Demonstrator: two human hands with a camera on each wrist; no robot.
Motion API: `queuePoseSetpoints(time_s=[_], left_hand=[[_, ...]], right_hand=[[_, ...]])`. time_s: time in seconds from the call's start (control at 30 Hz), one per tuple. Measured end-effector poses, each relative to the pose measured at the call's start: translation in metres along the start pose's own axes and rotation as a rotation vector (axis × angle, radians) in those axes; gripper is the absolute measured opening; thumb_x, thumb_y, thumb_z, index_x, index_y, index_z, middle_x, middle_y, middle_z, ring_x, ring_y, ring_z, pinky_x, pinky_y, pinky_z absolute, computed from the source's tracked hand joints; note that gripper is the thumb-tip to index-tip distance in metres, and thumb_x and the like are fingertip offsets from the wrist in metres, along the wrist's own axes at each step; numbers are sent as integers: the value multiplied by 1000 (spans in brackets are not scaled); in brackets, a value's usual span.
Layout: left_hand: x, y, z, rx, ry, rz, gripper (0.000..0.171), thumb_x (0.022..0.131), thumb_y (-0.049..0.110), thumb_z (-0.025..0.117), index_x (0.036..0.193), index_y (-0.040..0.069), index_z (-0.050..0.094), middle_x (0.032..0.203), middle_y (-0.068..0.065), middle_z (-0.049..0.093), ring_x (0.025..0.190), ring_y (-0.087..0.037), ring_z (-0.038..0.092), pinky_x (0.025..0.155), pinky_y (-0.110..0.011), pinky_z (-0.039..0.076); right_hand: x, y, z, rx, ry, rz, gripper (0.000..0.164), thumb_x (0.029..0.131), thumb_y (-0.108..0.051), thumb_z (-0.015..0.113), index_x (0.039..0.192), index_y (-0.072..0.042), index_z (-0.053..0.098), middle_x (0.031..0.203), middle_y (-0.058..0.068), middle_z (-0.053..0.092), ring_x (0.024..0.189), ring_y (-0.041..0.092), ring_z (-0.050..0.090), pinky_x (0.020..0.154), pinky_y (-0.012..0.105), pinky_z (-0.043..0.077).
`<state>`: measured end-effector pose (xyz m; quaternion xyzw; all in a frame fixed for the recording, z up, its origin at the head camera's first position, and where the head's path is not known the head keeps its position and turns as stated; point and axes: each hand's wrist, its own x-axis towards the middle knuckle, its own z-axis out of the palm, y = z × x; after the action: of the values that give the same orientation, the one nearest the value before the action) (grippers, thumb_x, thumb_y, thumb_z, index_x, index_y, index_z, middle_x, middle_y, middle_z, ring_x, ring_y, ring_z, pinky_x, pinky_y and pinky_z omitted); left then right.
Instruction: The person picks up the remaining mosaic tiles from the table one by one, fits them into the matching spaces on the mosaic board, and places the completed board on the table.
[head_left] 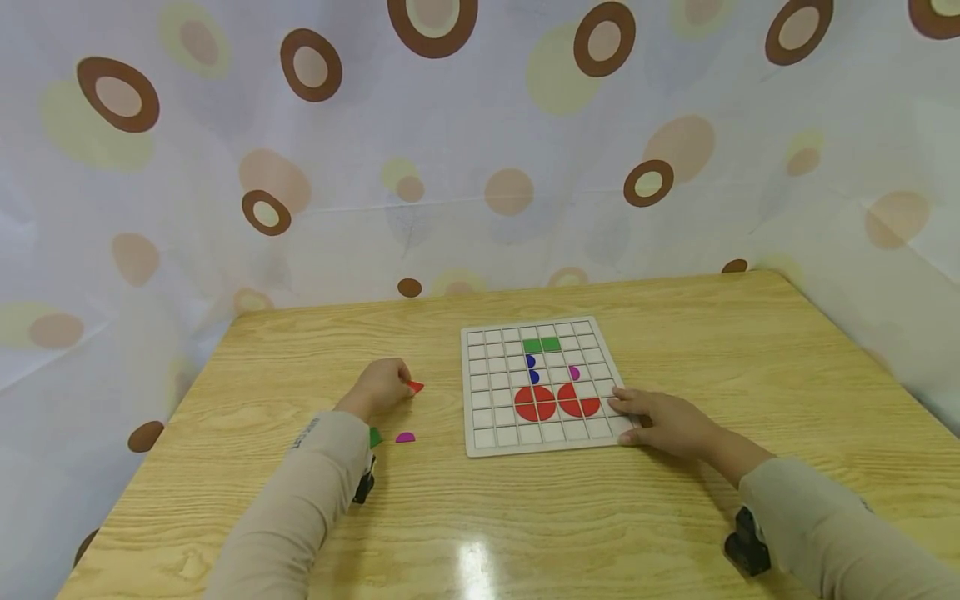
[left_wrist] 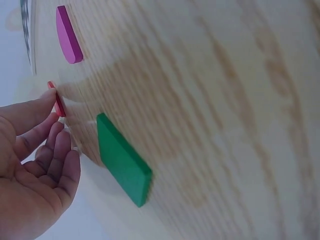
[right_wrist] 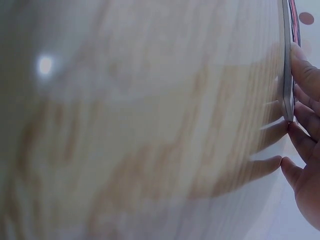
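My left hand pinches a small red piece between thumb and fingertips, just over the table left of the board. Near that wrist lie a green flat piece, partly hidden by the sleeve in the head view, and a magenta half-round piece. The fingers of my right hand rest on the lower right edge of a white grid board. On the board are green squares, blue half-rounds, a magenta half-round, a red circle and red quarter pieces.
The board lies flat on a wood-grain table. A patterned cloth hangs behind and at the sides. Black wrist devices sit under both forearms, close above the tabletop.
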<state>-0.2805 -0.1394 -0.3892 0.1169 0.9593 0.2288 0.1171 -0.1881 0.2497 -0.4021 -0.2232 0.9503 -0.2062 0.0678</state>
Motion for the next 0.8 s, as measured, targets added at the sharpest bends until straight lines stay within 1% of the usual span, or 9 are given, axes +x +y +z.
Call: queuePoseSetpoints(time_s=[0.07,0.17,0.3,0.4,0.6,0.8], left_hand=[[0,1,0,10,4,9,16,79,9,61,90,-1,55,87,-8,54,77,-20,48,70,-32,41],[-1,2,0,-5,12,8,16,77,9,63,86,0,54,83,-8,53,74,-19,46,67,-31,40],[1,1,0,-34,49,21,17,74,7,66,80,2,52,78,-7,52,69,-20,44,63,-30,38],[1,1,1,-40,74,39,16,72,4,67,80,2,53,78,-7,54,70,-19,46,64,-30,40],[-1,4,2,-69,70,49,10,75,3,63,82,3,56,78,-8,56,70,-19,49,64,-30,41],[-2,10,4,-67,72,75,5,79,3,59,83,3,56,85,-9,57,78,-20,50,68,-31,42]], right_hand=[[0,0,0,2,3,-2,60,76,-35,61,121,3,46,130,19,36,118,38,30,91,50,26],[-1,-1,0,2,7,-8,60,76,-33,62,121,3,46,129,19,37,117,38,31,91,50,26],[-1,-2,0,-1,6,-8,59,77,-33,61,121,3,46,129,19,37,117,39,30,91,50,26],[-1,-2,0,2,4,-5,59,77,-34,61,121,3,46,129,19,36,117,39,30,91,50,25],[-1,-2,1,8,6,-6,60,77,-34,61,121,3,46,129,19,36,117,39,30,91,50,26],[-1,-1,1,6,9,-5,60,77,-34,61,121,3,46,129,19,36,117,39,30,91,50,26]])
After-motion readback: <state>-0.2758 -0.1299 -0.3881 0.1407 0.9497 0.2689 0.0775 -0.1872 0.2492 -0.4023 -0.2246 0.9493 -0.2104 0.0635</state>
